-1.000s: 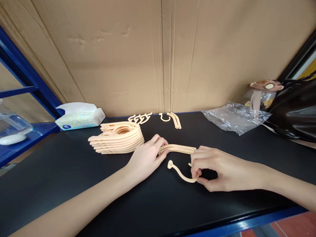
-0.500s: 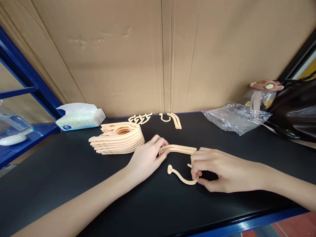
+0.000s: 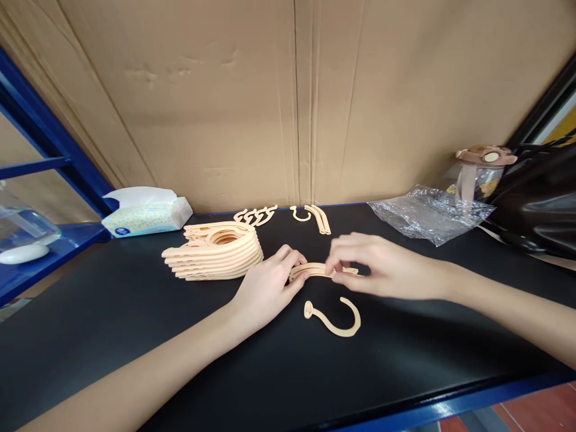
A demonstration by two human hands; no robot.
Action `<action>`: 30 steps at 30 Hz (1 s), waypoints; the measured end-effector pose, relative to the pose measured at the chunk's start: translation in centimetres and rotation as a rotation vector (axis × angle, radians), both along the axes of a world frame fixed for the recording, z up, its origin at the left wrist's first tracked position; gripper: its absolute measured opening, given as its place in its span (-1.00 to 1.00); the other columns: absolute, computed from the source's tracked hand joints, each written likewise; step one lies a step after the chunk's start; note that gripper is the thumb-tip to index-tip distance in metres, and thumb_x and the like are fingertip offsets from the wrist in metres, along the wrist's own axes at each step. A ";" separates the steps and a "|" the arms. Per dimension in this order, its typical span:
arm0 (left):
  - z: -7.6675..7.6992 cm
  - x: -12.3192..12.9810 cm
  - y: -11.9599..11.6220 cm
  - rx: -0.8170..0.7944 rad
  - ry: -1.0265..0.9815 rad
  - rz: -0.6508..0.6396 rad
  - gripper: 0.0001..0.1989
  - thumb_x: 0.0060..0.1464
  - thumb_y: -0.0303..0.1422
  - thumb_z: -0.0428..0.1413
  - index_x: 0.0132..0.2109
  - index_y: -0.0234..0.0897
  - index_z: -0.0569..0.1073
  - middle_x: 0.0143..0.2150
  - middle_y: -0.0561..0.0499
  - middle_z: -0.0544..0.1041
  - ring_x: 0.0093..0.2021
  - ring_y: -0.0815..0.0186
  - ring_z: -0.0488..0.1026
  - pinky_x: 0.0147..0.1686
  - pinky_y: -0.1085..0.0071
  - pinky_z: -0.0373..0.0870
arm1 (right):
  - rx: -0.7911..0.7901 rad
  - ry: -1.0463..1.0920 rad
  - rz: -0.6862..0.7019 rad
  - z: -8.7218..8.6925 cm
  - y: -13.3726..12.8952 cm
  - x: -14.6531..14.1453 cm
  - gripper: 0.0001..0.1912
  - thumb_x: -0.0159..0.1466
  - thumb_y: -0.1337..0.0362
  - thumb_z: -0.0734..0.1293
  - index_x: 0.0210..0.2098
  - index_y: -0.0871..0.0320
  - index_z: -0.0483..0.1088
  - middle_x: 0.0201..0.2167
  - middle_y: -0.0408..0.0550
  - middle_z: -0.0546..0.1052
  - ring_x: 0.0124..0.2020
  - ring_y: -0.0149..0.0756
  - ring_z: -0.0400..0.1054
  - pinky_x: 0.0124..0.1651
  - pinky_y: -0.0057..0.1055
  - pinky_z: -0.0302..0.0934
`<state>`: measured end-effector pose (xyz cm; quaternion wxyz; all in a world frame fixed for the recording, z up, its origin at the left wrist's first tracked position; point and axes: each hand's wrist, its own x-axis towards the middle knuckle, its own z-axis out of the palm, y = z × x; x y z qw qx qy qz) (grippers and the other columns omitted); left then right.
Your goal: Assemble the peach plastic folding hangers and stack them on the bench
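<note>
My left hand (image 3: 270,285) pinches the left end of a pair of cream curved plastic arm strips (image 3: 318,270) lying on the black table (image 3: 135,336). Over the middle of the same strips, my right hand (image 3: 380,267) has its fingertips closed on them. A cream hook piece (image 3: 335,319) with a round end lies loose on the table just in front of both hands, touched by neither.
A stack of cream hangers (image 3: 215,252) sits left of my hands. Small clips (image 3: 256,216), another hook and two strips (image 3: 315,217) lie by the cardboard wall. A tissue pack (image 3: 146,213) is at far left; a clear bag (image 3: 429,213), bottle (image 3: 479,171) and black bag (image 3: 540,204) at right.
My right hand let go of the hook piece, which now lies on the table, and moved up and left onto the arm strips. My left hand stayed put.
</note>
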<state>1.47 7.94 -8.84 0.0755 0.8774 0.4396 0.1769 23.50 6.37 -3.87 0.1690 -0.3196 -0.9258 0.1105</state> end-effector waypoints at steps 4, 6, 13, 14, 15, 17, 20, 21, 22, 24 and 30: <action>0.1 0.1 0.1 0.003 0.026 0.015 -0.84 0.24 -0.24 -0.08 -0.15 -0.16 0.33 -0.18 0.10 0.37 -0.35 0.37 0.41 -0.44 0.44 0.22 | 0.100 -0.042 -0.053 -0.6 4.8 -1.6 -0.81 0.27 0.28 0.22 -0.14 0.17 0.38 -0.20 -0.06 0.44 -0.22 -0.32 0.33 -0.17 -0.35 0.22; 0.1 0.1 0.2 0.004 0.028 0.018 -0.83 0.24 -0.23 -0.09 -0.16 -0.16 0.33 -0.19 0.11 0.37 -0.36 0.37 0.40 -0.45 0.44 0.21 | 0.140 -0.103 -0.062 -1.4 7.4 -2.8 -0.73 0.29 0.26 0.20 -0.06 0.21 0.36 -0.10 0.03 0.41 -0.11 -0.23 0.33 -0.08 -0.27 0.22; -0.2 -0.2 0.1 0.010 0.012 0.015 -0.83 0.25 -0.23 -0.10 -0.16 -0.15 0.33 -0.19 0.12 0.37 -0.33 0.37 0.41 -0.43 0.44 0.22 | 0.241 -0.233 -0.117 -3.6 13.9 -7.4 -0.64 0.29 0.34 0.18 0.05 0.32 0.32 0.00 0.21 0.37 -0.03 -0.06 0.32 -0.02 -0.12 0.20; -0.2 -0.3 0.2 0.011 0.010 0.012 -0.83 0.25 -0.23 -0.10 -0.16 -0.15 0.33 -0.19 0.12 0.38 -0.33 0.37 0.41 -0.43 0.44 0.22 | 0.248 -0.233 -0.113 -3.8 14.5 -7.9 -0.65 0.29 0.36 0.17 0.04 0.32 0.32 -0.01 0.22 0.37 -0.04 -0.06 0.32 -0.03 -0.12 0.20; -0.2 -0.3 0.2 0.011 0.009 0.010 -0.84 0.25 -0.23 -0.10 -0.16 -0.15 0.33 -0.19 0.12 0.38 -0.33 0.37 0.41 -0.43 0.43 0.22 | 0.256 -0.229 -0.108 -3.9 14.9 -8.3 -0.65 0.30 0.36 0.16 0.05 0.32 0.32 -0.01 0.21 0.37 -0.04 -0.05 0.31 -0.03 -0.12 0.20; -0.2 -0.3 0.3 0.009 0.010 0.006 -0.84 0.25 -0.24 -0.09 -0.16 -0.15 0.33 -0.19 0.12 0.38 -0.32 0.36 0.41 -0.42 0.43 0.22 | 0.271 -0.221 -0.091 -4.0 15.5 -8.9 -0.65 0.30 0.36 0.15 0.05 0.29 0.33 -0.01 0.18 0.37 -0.02 -0.07 0.29 -0.01 -0.14 0.18; -0.2 -0.2 0.5 0.005 0.011 0.003 -0.84 0.25 -0.24 -0.10 -0.16 -0.16 0.33 -0.19 0.12 0.38 -0.32 0.36 0.41 -0.42 0.43 0.22 | 0.281 -0.219 -0.064 -4.2 15.9 -9.6 -0.67 0.29 0.38 0.15 0.01 0.23 0.37 -0.04 0.12 0.38 -0.03 -0.13 0.28 -0.01 -0.18 0.17; -0.2 -0.2 0.5 0.006 0.009 0.002 -0.84 0.25 -0.24 -0.10 -0.16 -0.16 0.33 -0.18 0.12 0.38 -0.32 0.36 0.41 -0.41 0.42 0.23 | 0.284 -0.218 -0.059 -4.3 15.9 -9.8 -0.67 0.29 0.39 0.15 0.00 0.23 0.39 -0.05 0.11 0.38 -0.04 -0.14 0.28 -0.01 -0.19 0.17; -0.2 -0.2 0.5 0.008 0.007 0.001 -0.84 0.25 -0.24 -0.10 -0.16 -0.16 0.33 -0.18 0.12 0.38 -0.32 0.36 0.41 -0.41 0.42 0.23 | 0.288 -0.218 -0.058 -4.5 15.8 -9.9 -0.68 0.29 0.40 0.14 -0.02 0.23 0.40 -0.06 0.12 0.39 -0.04 -0.14 0.28 -0.02 -0.19 0.17; -0.3 -0.2 0.5 0.014 0.003 0.000 -0.85 0.25 -0.25 -0.09 -0.16 -0.16 0.33 -0.18 0.12 0.38 -0.33 0.37 0.41 -0.42 0.42 0.22 | 0.297 -0.217 -0.062 -4.8 15.5 -10.1 -0.68 0.30 0.41 0.13 -0.03 0.26 0.40 -0.07 0.14 0.38 -0.05 -0.12 0.28 -0.04 -0.17 0.17; -0.3 -0.3 0.3 0.024 0.003 -0.004 -0.86 0.23 -0.26 -0.06 -0.18 -0.17 0.33 -0.18 0.12 0.39 -0.32 0.36 0.41 -0.41 0.43 0.22 | 0.310 -0.229 -0.060 -5.5 14.7 -10.3 -0.65 0.33 0.39 0.09 0.03 0.30 0.34 -0.01 0.19 0.35 -0.03 -0.10 0.27 -0.05 -0.14 0.15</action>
